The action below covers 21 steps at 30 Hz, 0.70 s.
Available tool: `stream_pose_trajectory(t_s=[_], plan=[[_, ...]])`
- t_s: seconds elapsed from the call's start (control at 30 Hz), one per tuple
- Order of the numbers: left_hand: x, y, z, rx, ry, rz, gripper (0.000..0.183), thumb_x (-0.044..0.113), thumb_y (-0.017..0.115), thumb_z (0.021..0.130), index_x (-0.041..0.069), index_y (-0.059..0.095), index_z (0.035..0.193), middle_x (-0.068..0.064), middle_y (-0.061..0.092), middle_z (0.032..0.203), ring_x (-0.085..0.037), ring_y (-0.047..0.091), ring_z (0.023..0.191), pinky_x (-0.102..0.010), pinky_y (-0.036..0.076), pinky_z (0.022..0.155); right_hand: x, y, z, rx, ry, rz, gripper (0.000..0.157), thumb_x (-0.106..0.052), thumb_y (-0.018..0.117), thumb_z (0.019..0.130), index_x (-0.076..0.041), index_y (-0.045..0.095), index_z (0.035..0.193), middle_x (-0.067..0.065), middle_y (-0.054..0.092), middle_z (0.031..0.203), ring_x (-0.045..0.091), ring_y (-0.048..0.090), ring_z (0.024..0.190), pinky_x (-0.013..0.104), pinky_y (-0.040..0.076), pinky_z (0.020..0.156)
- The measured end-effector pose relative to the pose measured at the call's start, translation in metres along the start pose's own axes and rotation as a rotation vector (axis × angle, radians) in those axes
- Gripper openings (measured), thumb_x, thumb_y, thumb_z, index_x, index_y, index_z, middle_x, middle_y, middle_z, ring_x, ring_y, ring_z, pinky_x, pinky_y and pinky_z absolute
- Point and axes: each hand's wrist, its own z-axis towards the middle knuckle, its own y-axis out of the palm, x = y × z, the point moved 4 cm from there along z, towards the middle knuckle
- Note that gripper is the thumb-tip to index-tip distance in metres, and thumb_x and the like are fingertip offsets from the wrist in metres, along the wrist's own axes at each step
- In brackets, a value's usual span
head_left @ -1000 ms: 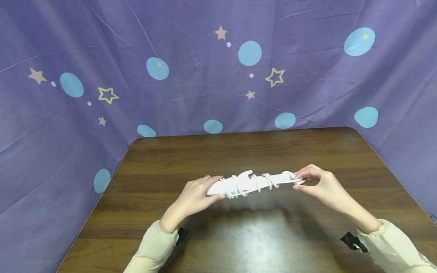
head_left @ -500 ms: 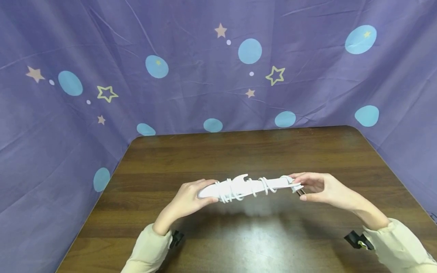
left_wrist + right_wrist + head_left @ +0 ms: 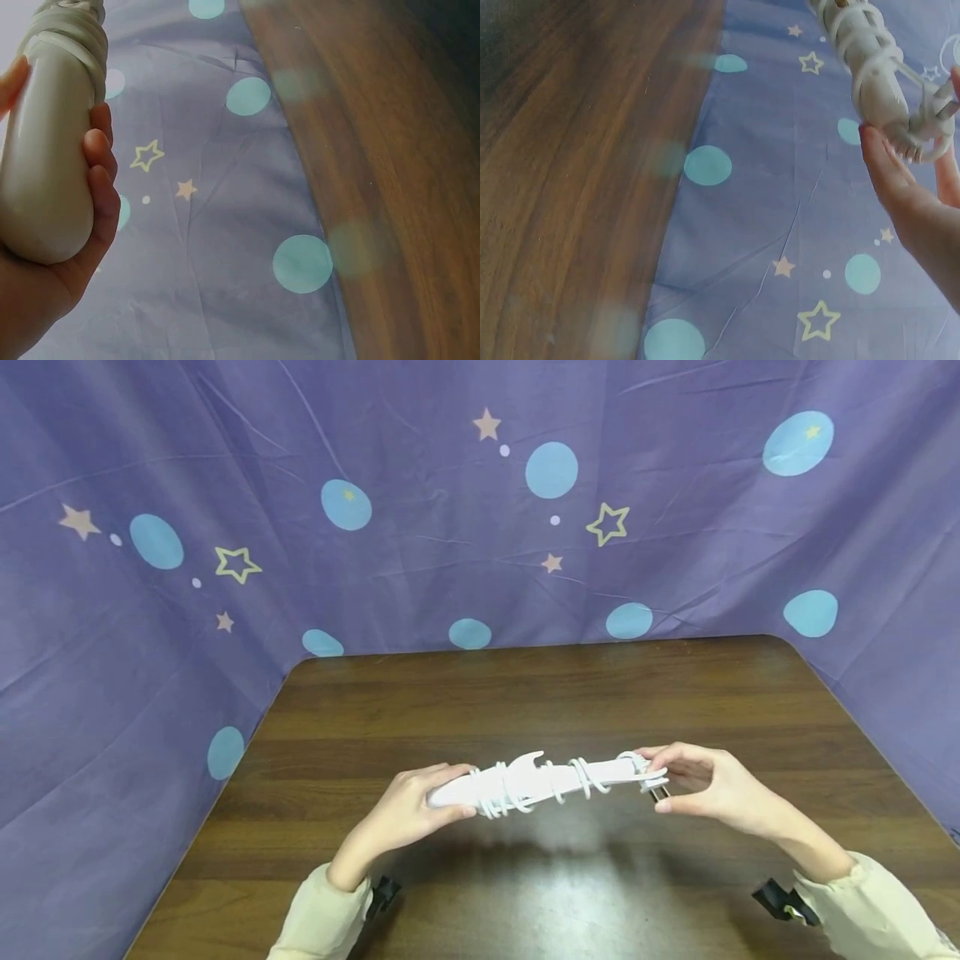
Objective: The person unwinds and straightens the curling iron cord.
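A long white corded appliance (image 3: pixel 517 785), with a hook-shaped lever near its middle, is held level above the table. Its white cord (image 3: pixel 582 774) winds round the body in several loops. My left hand (image 3: pixel 405 806) grips the smooth, rounded wide end, fingers round it in the left wrist view. At the narrow end, my right hand (image 3: pixel 708 781) has its fingertips at the white plug (image 3: pixel 651 781), and the two metal prongs point down toward the thumb. In the right wrist view, the ribbed cord outlet (image 3: pixel 907 146) shows beside the plug.
Below the hands lies a brown wood-grain table (image 3: pixel 480 702) with rounded far corners. A purple curtain (image 3: pixel 420 485) with stars and blue spots hangs behind and along the sides. Dark wrist straps (image 3: pixel 783 902) show at the sleeves.
Both hands have moved the appliance slightly left and nearer to me. The right fingers have shifted on the plug, and its prongs, hidden a second ago, now show.
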Motion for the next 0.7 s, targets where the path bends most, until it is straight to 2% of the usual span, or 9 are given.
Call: stream_pose_trajectory(t_s=[0.07,0.23,0.33,0.5,0.7], plan=[[0.002,-0.001,-0.001,0.012,0.017,0.012,0.045,0.031,0.072,0.071,0.011,0.062,0.109,0.001,0.064,0.09,-0.005,0.051,0.069,-0.019,0.041,0.058,-0.001,0.003,-0.001,0.035,-0.007,0.008,0.031,0.013,0.064,0.07,-0.001,0.054,0.096,-0.005,0.054,0.121,0.006,0.048,0.112,0.016,0.036,0.089],[0.008,-0.001,-0.001,0.021,0.051,0.027,0.046,0.031,0.071,0.071,0.009,0.061,0.11,0.002,0.063,0.087,-0.004,0.049,0.065,-0.017,0.039,0.055,-0.002,0.008,0.0,0.04,-0.007,0.043,0.029,0.012,0.061,0.074,0.0,0.05,0.098,0.007,0.049,0.128,0.015,0.043,0.119,0.019,0.034,0.093],[0.01,0.0,-0.001,0.018,0.054,0.02,0.046,0.032,0.071,0.072,0.009,0.061,0.11,0.002,0.062,0.086,-0.004,0.048,0.064,-0.016,0.038,0.054,-0.004,0.009,0.001,0.056,-0.064,0.027,0.03,0.015,0.061,0.072,0.001,0.049,0.096,0.014,0.049,0.126,0.019,0.043,0.118,0.019,0.032,0.094],[0.01,0.002,-0.002,0.013,0.059,0.011,0.045,0.033,0.071,0.072,0.009,0.061,0.11,0.004,0.061,0.083,-0.003,0.046,0.062,-0.015,0.037,0.053,-0.005,0.01,0.001,0.104,-0.106,-0.09,0.034,0.014,0.067,0.067,-0.003,0.049,0.089,0.021,0.054,0.113,0.014,0.052,0.107,0.019,0.037,0.09],[0.011,0.003,-0.002,0.053,0.091,0.039,0.045,0.034,0.072,0.07,0.011,0.062,0.107,0.005,0.059,0.079,-0.002,0.044,0.06,-0.013,0.035,0.052,-0.004,0.011,-0.001,0.089,-0.056,-0.284,0.033,0.002,0.073,0.068,-0.009,0.056,0.094,0.011,0.055,0.112,0.008,0.051,0.104,0.017,0.039,0.086]])
